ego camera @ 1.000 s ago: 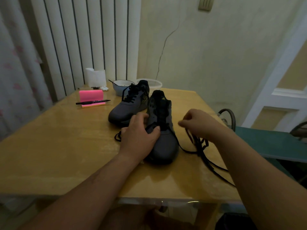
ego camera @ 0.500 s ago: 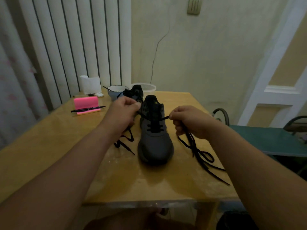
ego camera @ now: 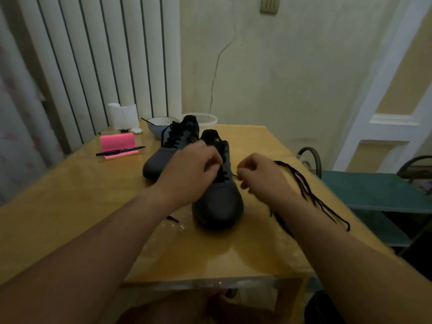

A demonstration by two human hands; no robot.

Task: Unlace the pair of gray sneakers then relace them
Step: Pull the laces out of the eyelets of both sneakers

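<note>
Far left on my wooden worktop (ego camera: pixel 70 206), a black pen (ego camera: pixel 120 151) lies across a pink notepad (ego camera: pixel 117 142). Behind them stand a white paper roll (ego camera: pixel 122 115), a bowl (ego camera: pixel 159 128) holding a utensil, and a clear plastic tub (ego camera: pixel 208 119). A green seat (ego camera: pixel 374 190) stands just beside the right edge.

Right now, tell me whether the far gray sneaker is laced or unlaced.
Laced: black laces criss-cross the front of the far gray sneaker.

Near gray sneaker (ego camera: pixel 218 202) upright, toe toward camera, partly laced; black lace (ego camera: pixel 306 190) trails right. Far gray sneaker (ego camera: pixel 161 155) laced, behind-left.
</note>
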